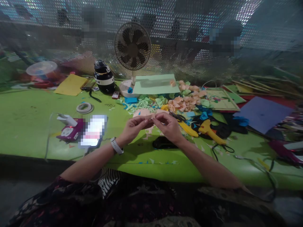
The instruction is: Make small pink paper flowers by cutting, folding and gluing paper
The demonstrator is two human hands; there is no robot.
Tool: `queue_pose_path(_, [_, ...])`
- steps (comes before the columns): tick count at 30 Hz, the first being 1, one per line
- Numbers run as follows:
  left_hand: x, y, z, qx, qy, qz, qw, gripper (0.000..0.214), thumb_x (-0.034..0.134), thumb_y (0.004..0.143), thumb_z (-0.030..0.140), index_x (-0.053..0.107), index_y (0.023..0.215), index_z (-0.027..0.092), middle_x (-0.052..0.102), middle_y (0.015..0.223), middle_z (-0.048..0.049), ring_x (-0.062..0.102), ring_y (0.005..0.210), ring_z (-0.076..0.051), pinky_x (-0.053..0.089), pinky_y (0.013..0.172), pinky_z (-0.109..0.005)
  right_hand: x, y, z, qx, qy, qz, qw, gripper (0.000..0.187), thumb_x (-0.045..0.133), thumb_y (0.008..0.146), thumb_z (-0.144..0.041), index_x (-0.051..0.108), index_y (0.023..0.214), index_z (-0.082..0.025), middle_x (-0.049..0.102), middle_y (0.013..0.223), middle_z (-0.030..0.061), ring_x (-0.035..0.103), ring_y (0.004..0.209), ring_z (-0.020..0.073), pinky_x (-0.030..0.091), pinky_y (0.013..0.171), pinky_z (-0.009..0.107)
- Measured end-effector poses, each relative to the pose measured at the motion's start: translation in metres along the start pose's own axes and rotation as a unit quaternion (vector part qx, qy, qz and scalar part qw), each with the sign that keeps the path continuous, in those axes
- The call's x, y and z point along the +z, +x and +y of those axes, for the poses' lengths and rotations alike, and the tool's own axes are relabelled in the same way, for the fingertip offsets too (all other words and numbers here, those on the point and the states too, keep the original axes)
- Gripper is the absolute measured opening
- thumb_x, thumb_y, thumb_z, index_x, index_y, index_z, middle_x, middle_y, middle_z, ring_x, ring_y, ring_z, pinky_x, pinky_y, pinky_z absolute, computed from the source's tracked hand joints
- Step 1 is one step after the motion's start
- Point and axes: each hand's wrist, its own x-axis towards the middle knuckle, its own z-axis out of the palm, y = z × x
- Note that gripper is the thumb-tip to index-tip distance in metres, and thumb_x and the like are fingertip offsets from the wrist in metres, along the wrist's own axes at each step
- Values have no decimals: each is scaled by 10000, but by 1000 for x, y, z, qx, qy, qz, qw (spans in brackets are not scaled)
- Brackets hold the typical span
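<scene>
My left hand and my right hand meet fingertip to fingertip above the green table. Both are closed in a pinch; whatever lies between the fingers is too small to name. A white band circles my left wrist. Just beyond the fingers lies pale peach paper. Under my right wrist sits a black flat object. To the right of that hand are a yellow tool handle and a yellow glue gun.
Green and peach paper pieces heap up behind my hands, beside a light green sheet. A fan and a black jar-shaped bottle stand at the back. Leftward lie a tape roll and a lit phone; rightward, a blue-violet sheet.
</scene>
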Motion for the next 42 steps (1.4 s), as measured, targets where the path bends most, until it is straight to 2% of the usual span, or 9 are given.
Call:
queue_pose_path(4, [-1, 1, -1, 14, 12, 2, 1000, 314, 836, 713, 443, 747, 849, 175, 781, 913, -43, 747, 894, -197, 569, 992, -435, -2, -1, -1, 17, 18, 9, 1000, 359, 702, 790, -545, 569, 878, -224, 669, 909, 40, 643, 805, 170, 555, 769, 334])
queue_pose_path(7, [-2, 1, -1, 21, 20, -3, 1000, 324, 836, 715, 437, 747, 874, 169, 780, 923, -50, 748, 888, -198, 580, 974, -425, -3, 0, -1, 34, 41, 10, 999, 359, 686, 811, -534, 581, 943, -218, 665, 940, 40, 634, 823, 157, 538, 759, 311])
queue_pose_path(11, [-1, 0, -1, 30, 41, -15, 999, 335, 815, 744, 428, 758, 950, 170, 775, 977, -68, 741, 939, -208, 571, 993, -424, -2, 1, -3, 48, 69, -14, 996, 332, 703, 803, -519, 623, 902, -213, 682, 899, 38, 642, 833, 166, 538, 767, 319])
queue_pose_path(16, [-1, -1, -1, 47, 49, -19, 997, 304, 796, 772, 417, 762, 961, 181, 775, 984, -63, 733, 967, -209, 567, 1003, -421, 0, 1, -5, 31, 119, 1, 992, 286, 759, 776, -463, 641, 860, -215, 701, 989, 44, 655, 890, 161, 545, 819, 319])
queue_pose_path(24, [-2, -2, -2, 74, 50, -27, 996, 254, 766, 821, 361, 760, 998, 179, 779, 1000, -61, 744, 950, -189, 594, 971, -377, 2, 3, 4, 60, 145, 5, 988, 341, 795, 726, -501, 659, 844, -211, 684, 861, 13, 635, 819, 147, 527, 792, 307])
queue_pose_path(36, [-3, -2, -7, 55, 39, -19, 998, 306, 768, 814, 394, 755, 1023, 172, 778, 1020, -74, 746, 968, -219, 583, 986, -404, 2, 4, 5, 66, 156, 14, 985, 347, 828, 688, -498, 665, 813, -218, 682, 826, 3, 627, 787, 149, 522, 762, 309])
queue_pose_path(42, [-2, -2, -4, 37, 32, -20, 999, 317, 784, 792, 412, 751, 1000, 176, 780, 1011, -63, 748, 951, -202, 588, 962, -369, 1, 3, 3, 39, 146, 19, 988, 287, 811, 726, -449, 672, 795, -208, 686, 851, 16, 637, 805, 148, 528, 783, 315])
